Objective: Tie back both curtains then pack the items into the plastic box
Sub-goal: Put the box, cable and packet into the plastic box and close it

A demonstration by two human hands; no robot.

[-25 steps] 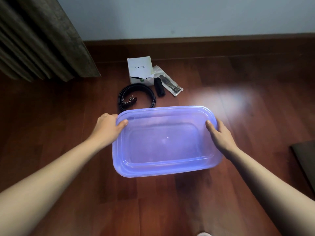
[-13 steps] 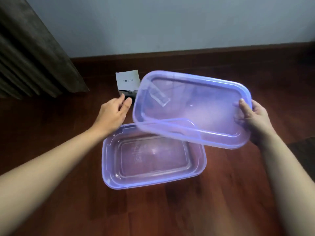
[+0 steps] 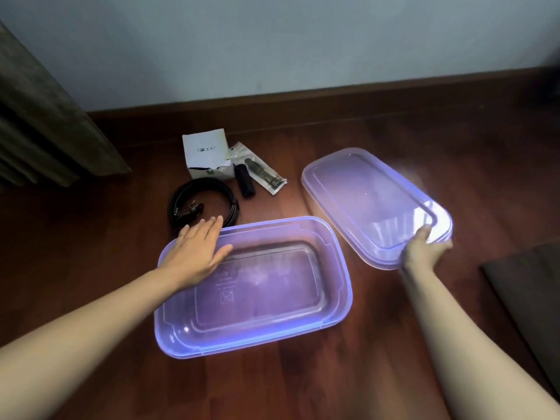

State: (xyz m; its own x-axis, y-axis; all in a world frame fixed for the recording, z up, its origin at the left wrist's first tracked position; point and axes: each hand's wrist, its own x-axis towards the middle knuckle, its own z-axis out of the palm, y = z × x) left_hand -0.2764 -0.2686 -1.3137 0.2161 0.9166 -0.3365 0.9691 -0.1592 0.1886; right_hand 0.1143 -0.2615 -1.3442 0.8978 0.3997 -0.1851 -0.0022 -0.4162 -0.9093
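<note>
A translucent purple rectangular plastic box [image 3: 254, 344] stands open on the dark reddish wooden floor [image 3: 303, 389], nothing inside it. The left hand [image 3: 198, 253] lies flat over the box's far left corner, its grip wide apart: fingers straight and close together, pointing at the items beyond, thumb spread over the inside. It holds nothing, and I cannot tell whether the palm touches the rim. Just past its fingertips lies a coiled black leather belt [image 3: 201, 184] with a metal buckle. Behind the belt stands a small white cardboard box [image 3: 206, 153] with a torn lower edge, and beside that a short black cylinder [image 3: 245, 184] and a clear plastic packet [image 3: 260, 169] with a dark strap in it, touching each other. To the right of the plastic box, apart from it, the matching translucent purple lid [image 3: 363, 192] sits angled, low at the floor. The right hand [image 3: 424, 253], blurred, has its grip clamped on the lid's near end, one digit on top and the rest curled beneath. A grey-brown pleated curtain [image 3: 45, 116] hangs at far left, and a dark mat [image 3: 530, 283] lies at right
</note>
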